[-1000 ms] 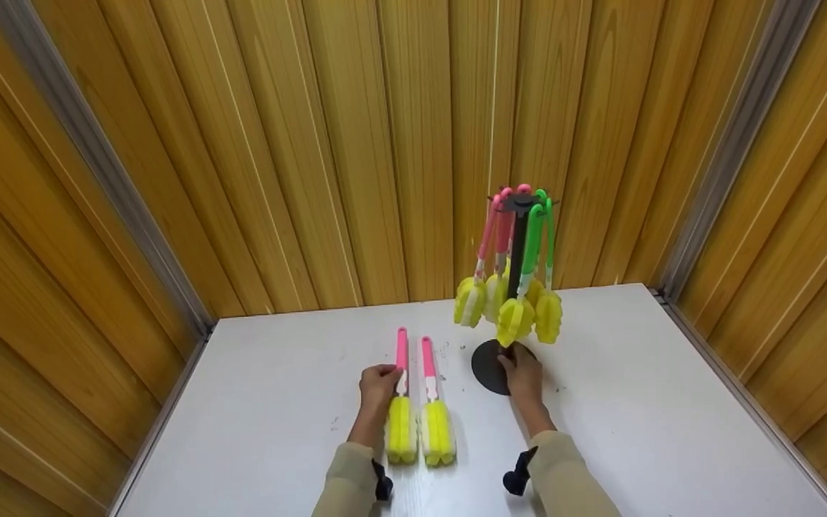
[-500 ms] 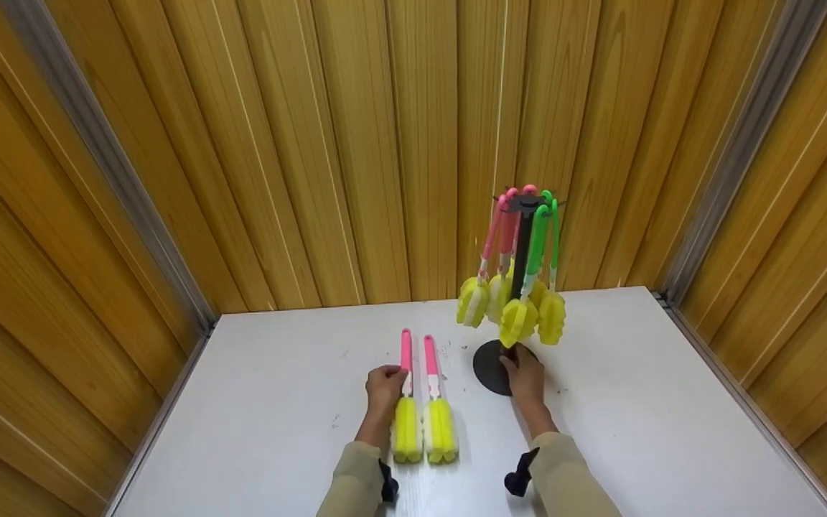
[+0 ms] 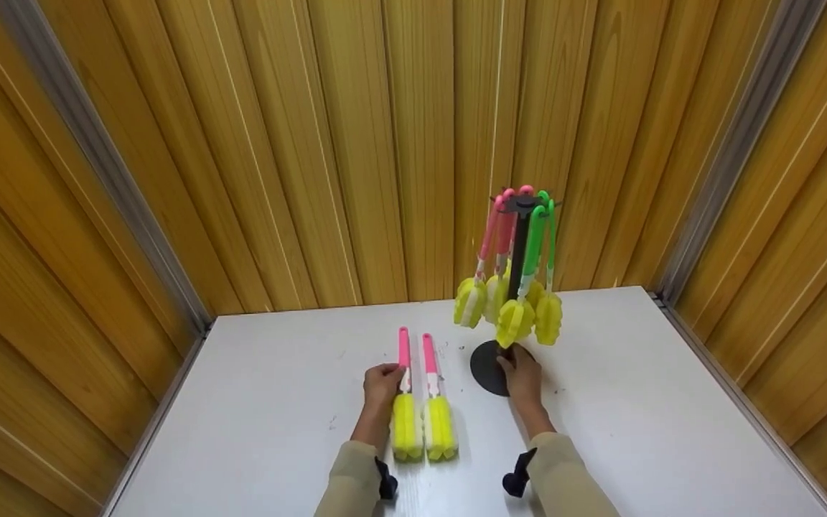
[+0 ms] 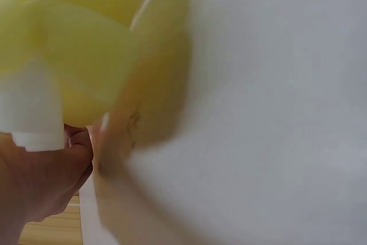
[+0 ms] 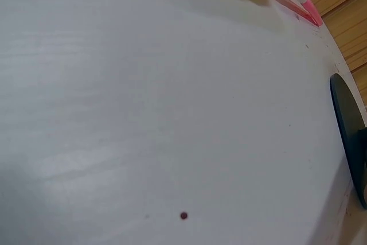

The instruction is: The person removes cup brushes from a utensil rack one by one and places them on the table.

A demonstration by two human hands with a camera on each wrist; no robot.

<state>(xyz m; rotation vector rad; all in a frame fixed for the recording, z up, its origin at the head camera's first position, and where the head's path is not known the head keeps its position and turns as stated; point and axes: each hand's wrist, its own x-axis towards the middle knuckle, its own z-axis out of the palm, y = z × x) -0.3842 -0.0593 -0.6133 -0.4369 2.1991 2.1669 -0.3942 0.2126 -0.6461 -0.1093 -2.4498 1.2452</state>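
Observation:
Two sponge brushes with pink handles lie side by side on the white table, the left brush (image 3: 407, 427) beside the right brush (image 3: 440, 429). My left hand (image 3: 380, 389) pinches the left brush where its pink handle meets the white neck. In the left wrist view, the yellow and white sponge (image 4: 80, 44) hides part of that hand (image 4: 51, 176). A black stand (image 3: 487, 366) holds several hanging brushes with pink or green handles. Low on its post, just above the round base, my right hand (image 3: 525, 377) grips it. The right wrist view shows the base (image 5: 347, 124) at its edge.
Wood-patterned panels (image 3: 356, 143) rise behind the table (image 3: 263, 402) and on both sides, with grey metal strips at the corners. The hanging sponges (image 3: 515, 322) surround the post above my right hand. Small dark marks dot the tabletop.
The left brush and my left hand have shifted slightly right, closer to the other brush. My right hand keeps its grip on the stand.

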